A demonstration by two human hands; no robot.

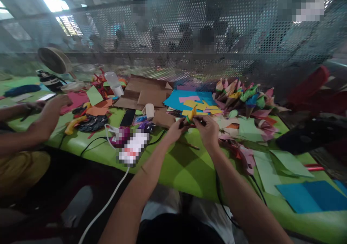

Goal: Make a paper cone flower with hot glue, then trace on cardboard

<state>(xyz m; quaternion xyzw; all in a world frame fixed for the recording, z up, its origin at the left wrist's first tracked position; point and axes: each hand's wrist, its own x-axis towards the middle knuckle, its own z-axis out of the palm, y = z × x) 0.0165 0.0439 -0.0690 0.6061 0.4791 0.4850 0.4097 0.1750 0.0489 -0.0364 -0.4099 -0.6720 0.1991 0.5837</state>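
A small yellow paper flower (193, 113) with a green band at its base is held up over the green table. My left hand (176, 128) pinches its base from the left. From the right, my right hand (208, 127) closes its fingertips against the same flower. Just beneath my hands lies a thin brownish stick (193, 147). Behind them are yellow paper pieces (196, 104) on blue sheets (173, 97). A pink glue gun (246, 159) rests right of my right forearm.
Finished-looking paper flowers (248, 94) are bunched at the back right. Brown cardboard (151, 96) lies at the back middle. A phone (134, 148) with a white cable sits left of my left forearm. Another person's hand (58, 103) reaches over pink paper (77, 101) at left.
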